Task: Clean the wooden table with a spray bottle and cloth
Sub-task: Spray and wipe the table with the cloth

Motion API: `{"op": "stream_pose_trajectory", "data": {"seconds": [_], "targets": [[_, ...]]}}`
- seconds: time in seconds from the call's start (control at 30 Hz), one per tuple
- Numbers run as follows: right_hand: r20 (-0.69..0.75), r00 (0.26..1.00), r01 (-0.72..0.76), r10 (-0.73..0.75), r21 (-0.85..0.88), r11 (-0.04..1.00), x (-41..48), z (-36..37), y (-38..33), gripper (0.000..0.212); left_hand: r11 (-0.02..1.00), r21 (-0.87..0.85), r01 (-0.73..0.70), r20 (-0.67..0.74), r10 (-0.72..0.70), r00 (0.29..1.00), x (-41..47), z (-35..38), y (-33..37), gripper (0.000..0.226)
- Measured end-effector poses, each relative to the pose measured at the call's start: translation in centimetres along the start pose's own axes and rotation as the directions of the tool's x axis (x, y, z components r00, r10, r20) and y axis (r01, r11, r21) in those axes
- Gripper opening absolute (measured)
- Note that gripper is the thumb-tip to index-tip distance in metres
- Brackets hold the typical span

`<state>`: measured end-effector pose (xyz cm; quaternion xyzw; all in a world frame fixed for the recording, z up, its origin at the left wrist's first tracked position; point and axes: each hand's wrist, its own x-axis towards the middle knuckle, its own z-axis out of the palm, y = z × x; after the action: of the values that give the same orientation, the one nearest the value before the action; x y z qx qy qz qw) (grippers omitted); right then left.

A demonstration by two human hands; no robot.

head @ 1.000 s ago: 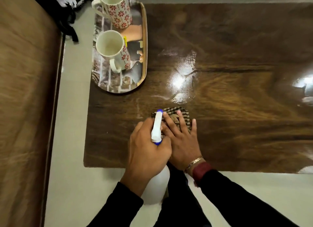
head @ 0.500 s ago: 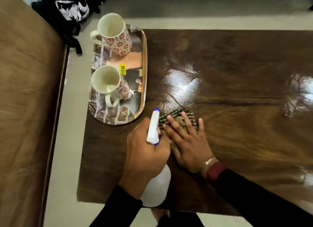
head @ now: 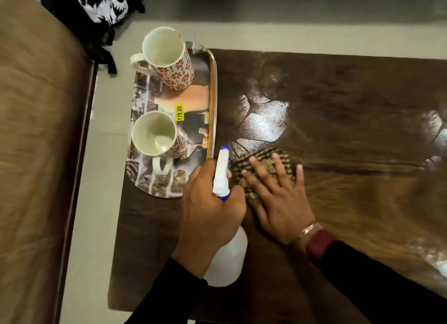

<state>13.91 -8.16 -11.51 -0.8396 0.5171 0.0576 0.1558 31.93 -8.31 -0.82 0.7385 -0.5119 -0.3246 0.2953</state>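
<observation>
**A:** Status?

**B:** I'm on the wipe step. Wooden table (head: 338, 86) fills centre and right of frame, with wet glare patches at centre. Printed tray (head: 212, 86) sits at upper left of the table carrying two floral mugs (head: 167, 57), both upright, the nearer one just beside my left hand.

**A:** Hands?

**B:** Right hand (head: 278, 202) is at lower centre, palm down, fingers spread wide and pressing flat on the checked cloth (head: 263, 159), forearm coming in from the lower right corner. Left hand (head: 210, 210) is wrapped around the neck of the white spray bottle (head: 221, 171), nozzle pointing toward the top of frame, bottle body hanging below my wrist at bottom centre. Can't tell if a finger is on the trigger.

**A:** Next?

**B:** My call: push the cloth up and right through the wet patches. Keep it off the tray edge, which is close on the left. Right side of the table looks like it needs coverage too, probably another spray there.
</observation>
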Motion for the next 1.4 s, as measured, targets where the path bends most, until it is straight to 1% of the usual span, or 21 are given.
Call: {"op": "stream_pose_trajectory", "data": {"seconds": [0.1,0.17,0.2,0.27,0.3,0.37,0.4,0.47,0.53,0.6,0.63,0.7,0.8,0.87,0.9,0.93,1.03,1.07,1.1,1.23,1.4], "targets": [[-0.074,0.952,-0.288,0.297,0.105,0.952,6.5,-1.6,1.4,0.064,0.999,-0.008,-0.043,0.000,0.043,0.999,1.4,-0.1,0.5,0.010],[-0.069,0.933,-0.341,0.354,0.152,0.928,10.4,-2.2,-0.5,0.065,0.999,0.003,-0.042,0.016,0.042,0.999,2.2,0.0,0.6,0.011],[-0.064,0.946,-0.307,0.318,0.146,0.941,11.3,-2.1,-1.8,0.067,0.999,-0.004,-0.032,0.028,0.032,0.999,2.6,0.1,0.5,0.012],[-0.031,0.988,-0.151,0.155,0.103,0.983,10.6,-1.3,-3.4,0.072,0.999,-0.033,-0.012,0.045,0.014,0.999,3.3,0.3,0.6,0.021],[-0.031,0.998,-0.059,0.061,0.073,0.996,9.4,-0.9,-3.4,0.071,0.999,-0.050,-0.016,0.043,0.018,0.999,3.7,0.4,0.8,0.027],[-0.020,0.999,0.037,-0.036,0.040,0.999,6.9,-0.7,-2.0,0.069,0.998,-0.052,-0.044,0.036,0.046,0.998,4.6,0.5,1.4,0.034],[0.000,0.999,0.038,-0.038,0.019,0.999,6.1,-0.9,-0.9,0.069,0.997,-0.040,-0.062,0.035,0.064,0.997,4.9,0.4,1.8,0.036],[-0.005,0.995,-0.099,0.099,0.023,0.995,6.6,-1.8,1.3,0.067,0.995,-0.017,-0.097,0.034,0.097,0.995,5.5,0.4,2.2,0.031],[-0.063,0.957,-0.277,0.282,0.080,0.957,10.5,-3.2,2.8,0.063,0.996,0.005,-0.092,0.031,0.092,0.995,5.9,0.4,2.2,0.020],[-0.086,0.925,-0.353,0.370,0.163,0.921,16.0,-4.7,2.6,0.061,0.996,0.008,-0.093,0.037,0.093,0.995,6.3,0.4,2.1,0.016],[-0.085,0.929,-0.343,0.361,0.173,0.923,18.1,-5.2,2.0,0.060,0.995,-0.001,-0.105,0.035,0.105,0.994,6.5,0.4,2.0,0.014],[-0.085,0.959,-0.258,0.270,0.131,0.957,20.0,-4.9,0.8,0.060,0.992,-0.040,-0.123,0.031,0.124,0.992,6.5,0.5,1.7,0.013],[-0.032,0.999,-0.027,0.029,0.056,0.998,16.9,-3.9,1.2,0.064,0.991,-0.053,-0.125,0.043,0.128,0.991,6.5,0.6,1.6,0.010],[0.022,0.994,0.106,-0.106,-0.004,0.994,14.9,-4.4,2.8,0.066,0.991,-0.017,-0.130,0.048,0.131,0.990,6.6,0.3,1.6,0.014],[0.030,0.994,0.105,-0.103,-0.036,0.994,15.1,-5.0,4.0,0.065,0.991,-0.007,-0.134,0.046,0.134,0.990,6.9,0.3,1.6,0.014],[0.013,0.999,0.046,-0.045,-0.043,0.998,16.0,-5.5,5.0,0.063,0.990,-0.002,-0.140,0.041,0.140,0.989,7.1,0.4,1.6,0.015],[-0.048,0.961,-0.266,0.271,0.098,0.959,22.2,-7.4,5.5,0.059,0.989,-0.009,-0.147,0.007,0.147,0.989,7.7,0.4,1.4,0.017],[-0.057,0.945,-0.311,0.321,0.136,0.941,24.4,-7.9,5.0,0.060,0.989,0.001,-0.149,0.002,0.149,0.989,7.8,0.4,1.2,0.017],[-0.070,0.944,-0.309,0.321,0.146,0.940,26.2,-8.2,4.5,0.060,0.990,0.011,-0.144,0.003,0.144,0.990,7.8,0.5,1.0,0.017],[-0.047,0.987,-0.147,0.151,0.082,0.986,27.7,-7.8,3.5,0.059,0.994,-0.020,-0.110,0.038,0.111,0.993,6.7,0.6,0.1,0.015],[-0.039,0.988,-0.143,0.150,0.132,0.981,23.1,-6.5,3.1,0.059,0.992,-0.040,-0.117,0.045,0.119,0.992,4.6,0.4,1.0,0.014]]}}
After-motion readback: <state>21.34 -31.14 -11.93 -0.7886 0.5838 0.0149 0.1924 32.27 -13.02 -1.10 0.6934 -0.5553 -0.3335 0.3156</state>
